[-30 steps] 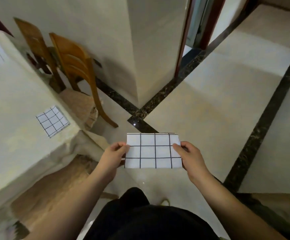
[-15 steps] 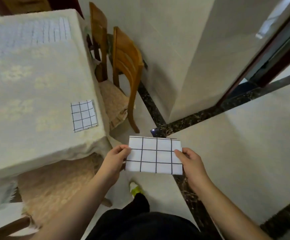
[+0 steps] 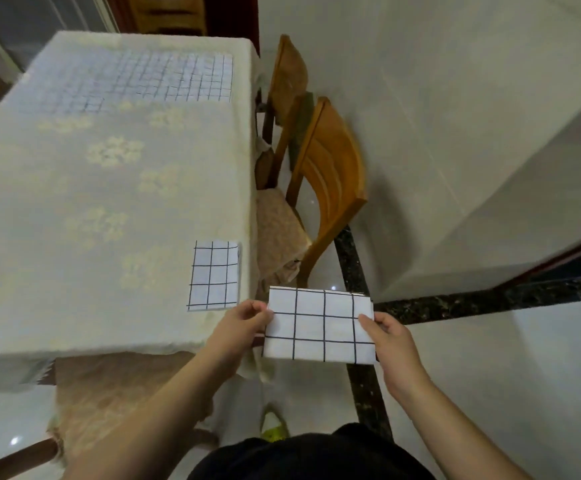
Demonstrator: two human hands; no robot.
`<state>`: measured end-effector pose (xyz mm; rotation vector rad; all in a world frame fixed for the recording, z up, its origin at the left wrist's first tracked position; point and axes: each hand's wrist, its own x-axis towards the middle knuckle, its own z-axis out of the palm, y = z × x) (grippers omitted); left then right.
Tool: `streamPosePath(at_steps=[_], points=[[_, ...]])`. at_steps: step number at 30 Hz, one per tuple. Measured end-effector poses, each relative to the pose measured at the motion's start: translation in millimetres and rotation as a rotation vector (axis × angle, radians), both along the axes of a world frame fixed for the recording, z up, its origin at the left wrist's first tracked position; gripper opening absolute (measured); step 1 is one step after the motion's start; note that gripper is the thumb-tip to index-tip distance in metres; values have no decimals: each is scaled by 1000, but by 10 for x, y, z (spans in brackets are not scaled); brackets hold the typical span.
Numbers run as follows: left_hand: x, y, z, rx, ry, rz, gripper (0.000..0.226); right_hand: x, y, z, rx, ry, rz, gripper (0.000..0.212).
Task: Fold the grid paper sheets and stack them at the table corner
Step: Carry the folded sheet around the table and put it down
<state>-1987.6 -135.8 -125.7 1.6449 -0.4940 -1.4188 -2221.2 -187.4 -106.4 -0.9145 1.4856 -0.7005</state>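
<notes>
Folded grid paper (image 3: 318, 325), a flat white rectangle with thin black lines, held in the air just beyond the table's near right corner, above the glossy tiled floor (image 3: 490, 375). Pinched at its left edge by the left hand (image 3: 244, 323), thumb on top, and at its right edge by the right hand (image 3: 391, 341), fingers closed narrow on the sheet. On the table (image 3: 74, 202), covered with a soft cream cloth with pale flower pattern, a second folded sheet (image 3: 214, 275) lying flat near that same corner. At the far end, unfolded grid sheets (image 3: 136, 81), blurred, spread flat. Beside the table, a wooden chair (image 3: 330, 178) with curved back and a woven beige cushion.
</notes>
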Motion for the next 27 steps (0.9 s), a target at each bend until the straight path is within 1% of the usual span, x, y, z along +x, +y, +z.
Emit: streamPosePath(at_steps=[5, 9, 18, 24, 27], points=[[180, -184, -97, 37, 31, 89, 5, 258, -555, -79, 5, 22, 122, 8], [296, -343, -190, 85, 36, 200, 5, 519, -1068, -218, 31, 21, 273, 10], [273, -758, -276, 153, 59, 570, 3, 1121, -2172, -406, 46, 13, 651, 14], [106, -825, -374, 173, 56, 822, 6, 1478, -2558, -458, -114, 45, 985, 10], [28, -773, -413, 173, 56, 932, 9, 1683, -2599, -535, -167, 55, 1099, 7]])
